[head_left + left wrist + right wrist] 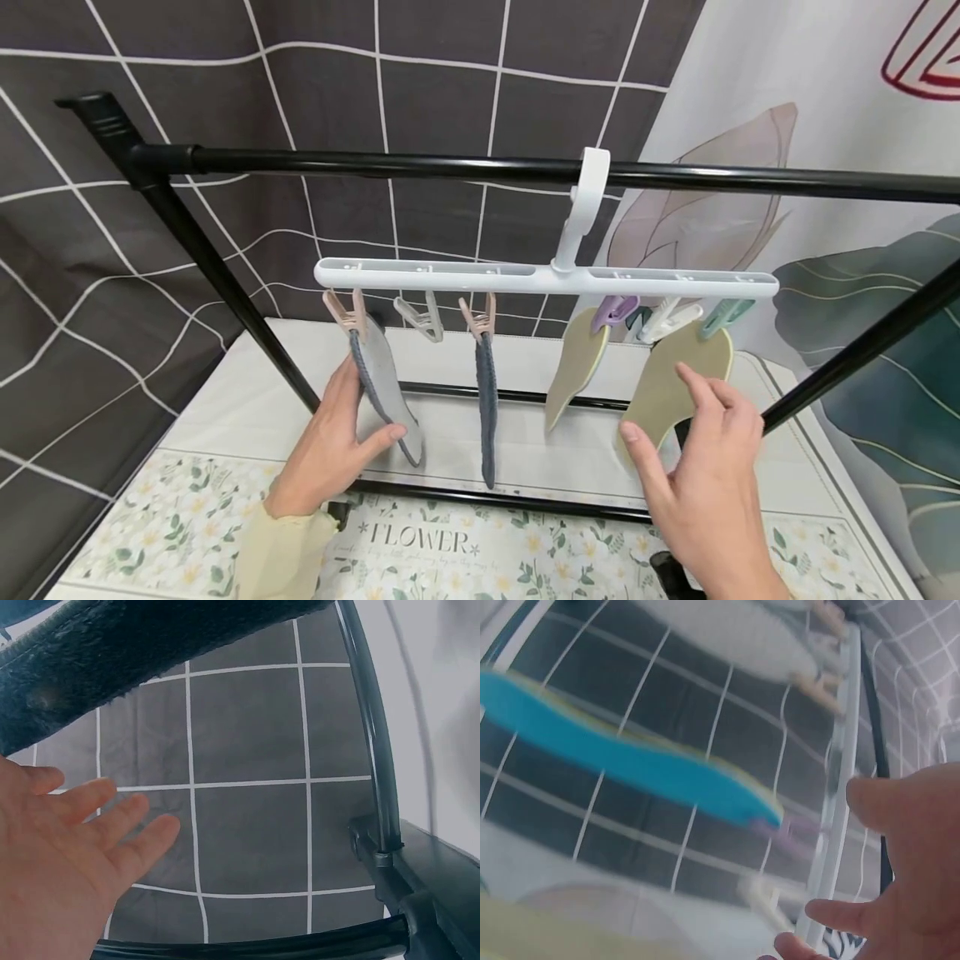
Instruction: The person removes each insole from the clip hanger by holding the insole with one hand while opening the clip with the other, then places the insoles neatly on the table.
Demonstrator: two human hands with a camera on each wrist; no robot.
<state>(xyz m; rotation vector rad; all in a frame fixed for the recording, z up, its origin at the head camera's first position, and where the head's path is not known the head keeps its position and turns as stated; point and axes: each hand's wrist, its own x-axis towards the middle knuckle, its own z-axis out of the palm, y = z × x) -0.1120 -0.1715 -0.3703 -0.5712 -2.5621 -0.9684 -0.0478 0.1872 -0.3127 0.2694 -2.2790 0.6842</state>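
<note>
Grey insole hangs lengthwise downward, right beside the nearer left hand, fingers relaxed; right hand spreads, gripping nothing.

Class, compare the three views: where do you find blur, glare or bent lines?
Head: mostly crisp, the FLOWER lettering legible, a glint along the top bar; left wrist: bluish tint, the side bar looks bowed; right wrist: hazy and blurred, the blue insole soft-edged, the purple clip smeared.
</note>
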